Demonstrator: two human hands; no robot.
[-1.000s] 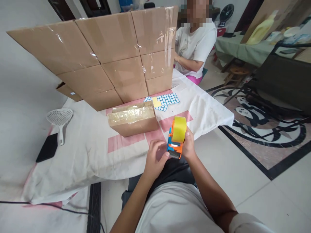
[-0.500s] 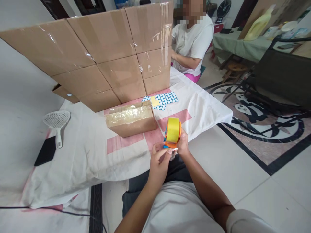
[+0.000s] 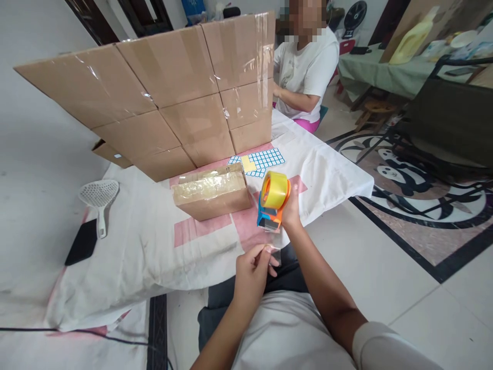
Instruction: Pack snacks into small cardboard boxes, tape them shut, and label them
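While one right hand (image 3: 291, 208) grips one orange-and-blue tape dispenser (image 3: 278, 218), center-right of frame, one left hand (image 3: 252, 272) sits below it, thumb and index finger pinched together on one strip of clear tape (image 3: 275, 240). Right fingers clamped on dispenser side, mostly hidden behind it. Dispenser carries one round, glossy yellow tape roll (image 3: 274, 190).

One small cardboard box (image 3: 215, 200), center: oblong, matte brown, shiny crinkled tape over top. Behind it, one large cardboard wall (image 3: 192, 103), upper left to center, seams in three columns, taped strips glinting. At least two blue-grid label sheets (image 3: 265, 158), flat, overlapping, one yellow piece (image 3: 248, 163) on them, just right of box.

Left side: one white perforated skimmer (image 3: 99, 192), rounded head, and one flat black slab (image 3: 81, 244) just beside its handle. All on one wrinkled white tablecloth (image 3: 146, 246) with pink blocks. One co-worker (image 3: 308, 72) in white short-sleeved top, upper right of center.
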